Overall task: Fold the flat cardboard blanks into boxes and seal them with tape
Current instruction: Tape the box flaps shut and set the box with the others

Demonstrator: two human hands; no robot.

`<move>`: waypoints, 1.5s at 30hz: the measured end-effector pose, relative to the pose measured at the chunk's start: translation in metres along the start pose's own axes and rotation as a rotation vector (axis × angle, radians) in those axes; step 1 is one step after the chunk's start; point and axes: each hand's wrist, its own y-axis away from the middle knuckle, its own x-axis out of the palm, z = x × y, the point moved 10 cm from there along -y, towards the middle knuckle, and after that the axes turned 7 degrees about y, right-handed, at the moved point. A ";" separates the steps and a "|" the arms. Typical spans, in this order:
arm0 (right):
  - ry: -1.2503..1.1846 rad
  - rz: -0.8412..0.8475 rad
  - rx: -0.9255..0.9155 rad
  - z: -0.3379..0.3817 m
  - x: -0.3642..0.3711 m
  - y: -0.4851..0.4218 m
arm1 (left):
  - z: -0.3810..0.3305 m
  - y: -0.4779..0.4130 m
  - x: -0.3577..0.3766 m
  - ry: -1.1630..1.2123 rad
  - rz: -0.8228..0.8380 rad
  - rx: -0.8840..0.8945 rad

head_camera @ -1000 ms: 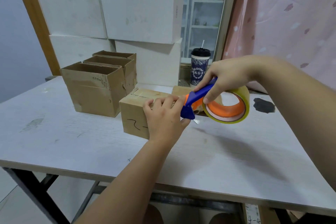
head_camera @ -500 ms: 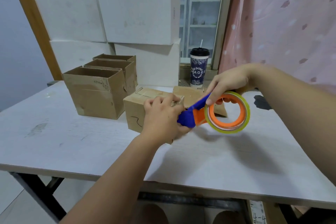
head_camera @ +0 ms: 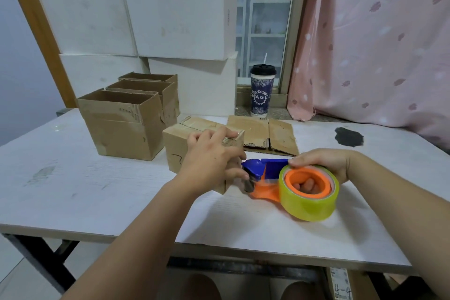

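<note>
Fingers: left hand [head_camera: 214, 161] clamped over the near end of the small box [head_camera: 185, 139] at frame centre; right hand [head_camera: 323, 165] gripping the tape dispenser [head_camera: 287, 182], fingers through the core. Step looks like taping the end seam; next, tear off and press down. Dispenser has dropped lower than half a second ago.

- We've got the closed box [head_camera: 181, 146] mid-counter [head_camera: 73, 192], left hand [head_camera: 209, 161] on its right end.
- Tape dispenser [head_camera: 287, 182] just right of it, in the right hand [head_camera: 323, 163].
- Three open boxes [head_camera: 124, 124] in a row behind-left.
- Flat blank [head_camera: 263, 135] behind the closed box.
- Cup [head_camera: 261, 91] on the sill beyond the counter's far edge.
</note>
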 end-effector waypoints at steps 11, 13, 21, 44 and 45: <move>-0.142 -0.120 -0.025 -0.010 -0.007 -0.001 | -0.002 0.003 -0.009 0.020 -0.118 -0.029; -0.134 -0.137 -0.027 -0.010 -0.008 0.000 | -0.002 0.004 -0.009 0.003 -0.124 -0.033; -0.186 -0.198 -0.055 -0.016 -0.016 0.005 | -0.009 0.005 -0.020 -0.001 -0.253 -0.065; -0.319 -0.262 -0.422 0.024 -0.012 0.031 | 0.013 0.001 -0.026 0.284 -0.296 -0.192; -0.315 -0.249 -0.446 0.031 -0.009 0.031 | 0.014 0.001 -0.025 0.335 -0.269 -0.185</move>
